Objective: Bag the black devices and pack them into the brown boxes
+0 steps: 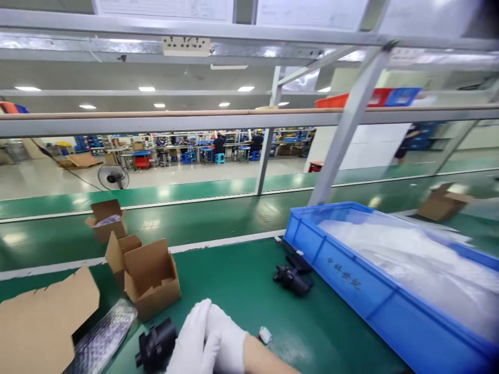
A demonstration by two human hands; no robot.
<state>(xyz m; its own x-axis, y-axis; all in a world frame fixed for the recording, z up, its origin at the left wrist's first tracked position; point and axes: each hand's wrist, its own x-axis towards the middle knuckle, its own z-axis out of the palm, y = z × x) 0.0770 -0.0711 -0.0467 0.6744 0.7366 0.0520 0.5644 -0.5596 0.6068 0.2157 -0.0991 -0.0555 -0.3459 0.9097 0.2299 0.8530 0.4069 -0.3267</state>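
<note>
Only one gloved hand shows, at the bottom middle. I take it for my right hand (208, 340), in a white glove with the bare forearm coming in from the lower right. Its fingers lie close together, and I cannot make out whether they hold anything. It sits right beside a black cylindrical part (156, 345) on the green belt (234, 280). A small white connector (265, 335) lies just to the hand's right. A bubble-wrap sleeve (101, 337) lies left of the black part. My left hand is out of view.
Open small cardboard boxes (152, 278) stand to the left, with a larger cardboard flap (39, 322) at the lower left. Another black part with a cable (292, 280) lies beside a blue bin (351, 275) full of white plastic bags. Metal frame rails cross above; people work far behind.
</note>
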